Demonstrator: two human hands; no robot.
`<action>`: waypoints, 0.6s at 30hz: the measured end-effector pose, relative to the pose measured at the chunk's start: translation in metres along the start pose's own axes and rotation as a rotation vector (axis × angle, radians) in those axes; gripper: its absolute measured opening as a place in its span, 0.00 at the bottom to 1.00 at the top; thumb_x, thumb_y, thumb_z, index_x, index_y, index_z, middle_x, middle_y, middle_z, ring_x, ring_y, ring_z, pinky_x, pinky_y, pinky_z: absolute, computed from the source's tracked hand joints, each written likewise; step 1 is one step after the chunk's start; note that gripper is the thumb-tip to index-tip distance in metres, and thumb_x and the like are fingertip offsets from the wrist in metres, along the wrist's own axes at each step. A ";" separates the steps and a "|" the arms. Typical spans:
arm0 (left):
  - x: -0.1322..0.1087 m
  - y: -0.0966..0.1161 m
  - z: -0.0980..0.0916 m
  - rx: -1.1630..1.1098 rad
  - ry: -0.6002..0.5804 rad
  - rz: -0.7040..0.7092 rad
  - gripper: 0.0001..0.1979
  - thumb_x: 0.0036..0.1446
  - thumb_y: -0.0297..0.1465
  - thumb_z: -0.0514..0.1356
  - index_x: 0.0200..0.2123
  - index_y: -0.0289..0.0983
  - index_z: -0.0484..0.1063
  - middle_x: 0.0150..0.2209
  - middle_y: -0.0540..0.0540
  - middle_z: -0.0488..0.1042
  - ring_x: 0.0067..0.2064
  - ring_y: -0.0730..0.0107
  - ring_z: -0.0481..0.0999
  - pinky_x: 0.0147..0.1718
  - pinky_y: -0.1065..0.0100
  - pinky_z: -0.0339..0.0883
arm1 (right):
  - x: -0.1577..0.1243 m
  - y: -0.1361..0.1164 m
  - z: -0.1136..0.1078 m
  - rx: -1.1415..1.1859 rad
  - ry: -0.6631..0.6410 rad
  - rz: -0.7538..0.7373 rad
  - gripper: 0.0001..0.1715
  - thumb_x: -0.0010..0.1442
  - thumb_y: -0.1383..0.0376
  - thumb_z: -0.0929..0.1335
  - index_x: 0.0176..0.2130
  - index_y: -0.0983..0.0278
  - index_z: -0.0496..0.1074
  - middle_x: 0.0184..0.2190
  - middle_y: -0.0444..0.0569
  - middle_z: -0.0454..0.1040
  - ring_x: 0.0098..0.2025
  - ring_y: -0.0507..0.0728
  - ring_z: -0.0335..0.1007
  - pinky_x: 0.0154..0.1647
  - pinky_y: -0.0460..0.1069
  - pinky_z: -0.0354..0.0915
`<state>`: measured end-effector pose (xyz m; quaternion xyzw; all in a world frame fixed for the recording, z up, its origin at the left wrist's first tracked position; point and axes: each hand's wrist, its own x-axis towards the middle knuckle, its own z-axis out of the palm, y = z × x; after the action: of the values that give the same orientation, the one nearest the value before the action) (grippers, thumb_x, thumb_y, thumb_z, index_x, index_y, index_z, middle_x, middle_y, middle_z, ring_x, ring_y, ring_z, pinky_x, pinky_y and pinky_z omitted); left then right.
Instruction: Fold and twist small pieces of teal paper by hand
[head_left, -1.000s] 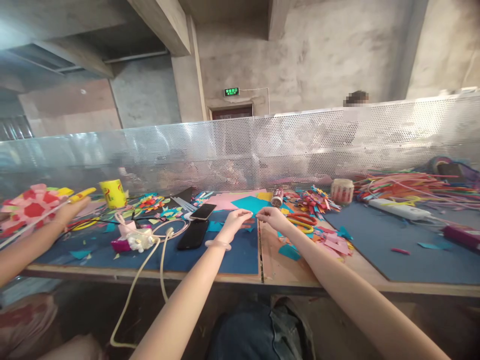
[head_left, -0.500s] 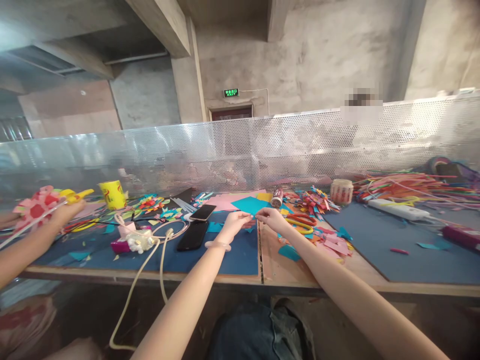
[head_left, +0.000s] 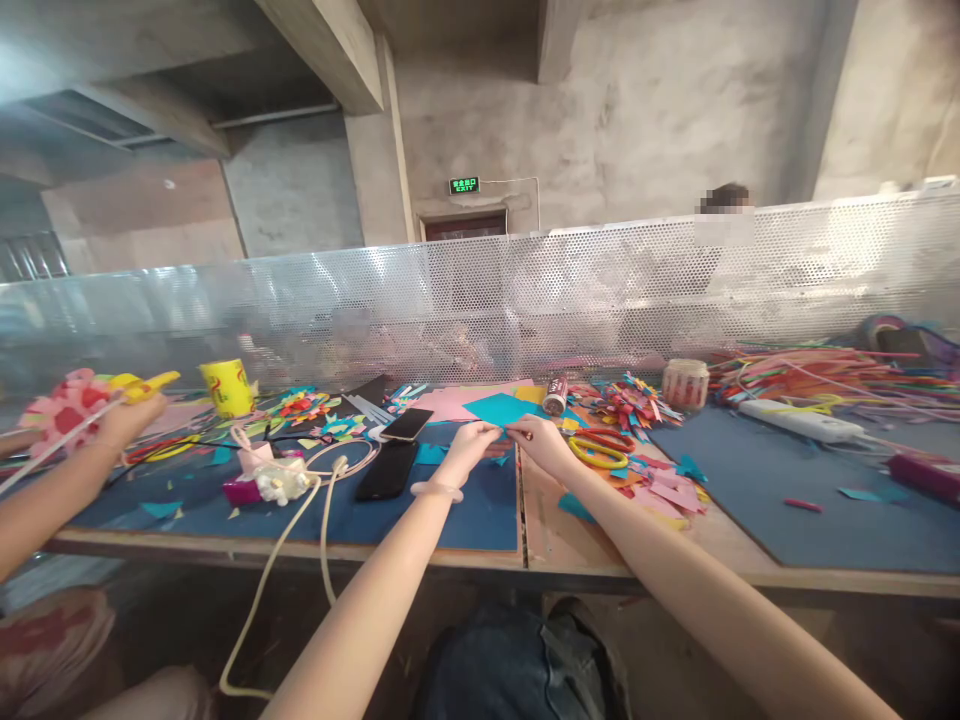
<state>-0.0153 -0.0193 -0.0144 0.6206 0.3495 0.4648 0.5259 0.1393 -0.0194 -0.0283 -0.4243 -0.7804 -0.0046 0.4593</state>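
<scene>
My left hand (head_left: 474, 445), with a pale bangle at the wrist, is held over the front middle of the table, its fingers pinched together. Facing it, my right hand (head_left: 541, 445) is pinched too, and the fingertips of both nearly meet. Whatever lies between them is too small to make out. Just beyond the fingers is a blue paper sheet (head_left: 499, 408). A strip of blue paper (head_left: 430, 455) shows beside my left hand. Yellow-handled scissors (head_left: 598, 455) lie to the right of my right hand, among paper scraps (head_left: 671, 488).
Two phones (head_left: 386, 470) and a cable-wrapped plug cluster (head_left: 277, 480) lie left. Behind stand a yellow cup (head_left: 227, 388), a small can (head_left: 555, 397) and a jar (head_left: 684, 384). A power strip (head_left: 795, 422) lies right. At far left, another person's hand (head_left: 131, 420) holds a yellow tool.
My right hand has turned slightly and its fingers have curled in closer to my left hand. My left hand stays almost in place.
</scene>
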 end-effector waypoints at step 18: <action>0.003 -0.002 -0.001 -0.066 0.073 0.024 0.05 0.47 0.29 0.60 0.28 0.33 0.68 0.27 0.44 0.75 0.31 0.66 0.75 0.34 0.64 0.70 | -0.007 -0.018 0.000 -0.438 -0.003 -0.033 0.16 0.60 0.64 0.58 0.44 0.59 0.70 0.40 0.50 0.70 0.38 0.53 0.67 0.32 0.44 0.62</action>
<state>-0.0148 -0.0159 -0.0153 0.5896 0.3456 0.5048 0.5274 0.1286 -0.0351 -0.0265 -0.5010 -0.7683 -0.1812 0.3547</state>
